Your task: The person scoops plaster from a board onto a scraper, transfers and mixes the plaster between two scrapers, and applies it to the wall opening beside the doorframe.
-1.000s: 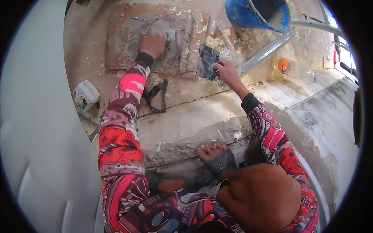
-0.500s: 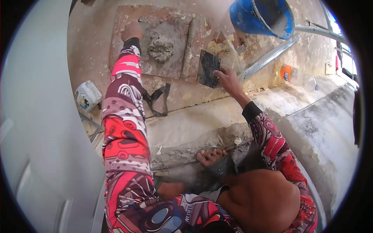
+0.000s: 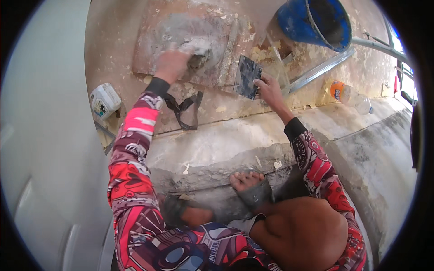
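Left hand (image 3: pixel 172 66) is a blur by the grey cement (image 3: pixel 202 58) on the board (image 3: pixel 145 59), upper middle of the frame; can't tell its grip. Right hand (image 3: pixel 271 90), apart from it, pinches a black plate (image 3: pixel 247 75) by one edge: a bump could twist it loose. Hard shoves might spill cement.

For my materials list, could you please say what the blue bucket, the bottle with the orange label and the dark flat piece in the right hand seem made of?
Blue bucket: probably plastic, evenly coloured beneath grey smears. Bottle: likely plastic, glossy and see-through. Dark flat piece: stiff-looking, smudged, with streaky sheen; metal or plastic, I cannot tell.
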The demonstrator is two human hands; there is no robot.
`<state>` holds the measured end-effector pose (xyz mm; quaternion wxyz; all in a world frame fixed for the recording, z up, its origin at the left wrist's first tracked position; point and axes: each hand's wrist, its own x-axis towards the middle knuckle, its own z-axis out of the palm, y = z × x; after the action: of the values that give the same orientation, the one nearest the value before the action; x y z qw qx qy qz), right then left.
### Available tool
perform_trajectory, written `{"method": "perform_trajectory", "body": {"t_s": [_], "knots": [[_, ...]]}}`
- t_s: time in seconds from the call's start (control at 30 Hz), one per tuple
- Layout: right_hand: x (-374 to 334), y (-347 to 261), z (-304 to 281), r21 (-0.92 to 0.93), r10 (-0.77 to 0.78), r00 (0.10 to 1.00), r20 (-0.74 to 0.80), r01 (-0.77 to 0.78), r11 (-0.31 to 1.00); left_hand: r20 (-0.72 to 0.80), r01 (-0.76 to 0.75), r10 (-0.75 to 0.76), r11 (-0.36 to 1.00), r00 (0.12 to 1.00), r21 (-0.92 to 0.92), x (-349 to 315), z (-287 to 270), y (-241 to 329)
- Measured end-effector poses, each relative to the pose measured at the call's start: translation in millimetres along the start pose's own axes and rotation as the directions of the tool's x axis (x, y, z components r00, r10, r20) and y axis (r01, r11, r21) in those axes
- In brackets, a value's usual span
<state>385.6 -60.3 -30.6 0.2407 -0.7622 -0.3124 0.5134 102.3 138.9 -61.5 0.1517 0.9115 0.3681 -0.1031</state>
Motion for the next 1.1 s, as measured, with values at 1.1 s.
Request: {"method": "perform_trajectory", "body": {"t_s": [1.1], "knots": [[0, -16, 27, 0.178, 0.142, 0.99, 0.021, -0.143, 0.974, -0.139, 0.0, 0.011, 0.997, 0.99, 0.081, -18, 25, 20]]}}
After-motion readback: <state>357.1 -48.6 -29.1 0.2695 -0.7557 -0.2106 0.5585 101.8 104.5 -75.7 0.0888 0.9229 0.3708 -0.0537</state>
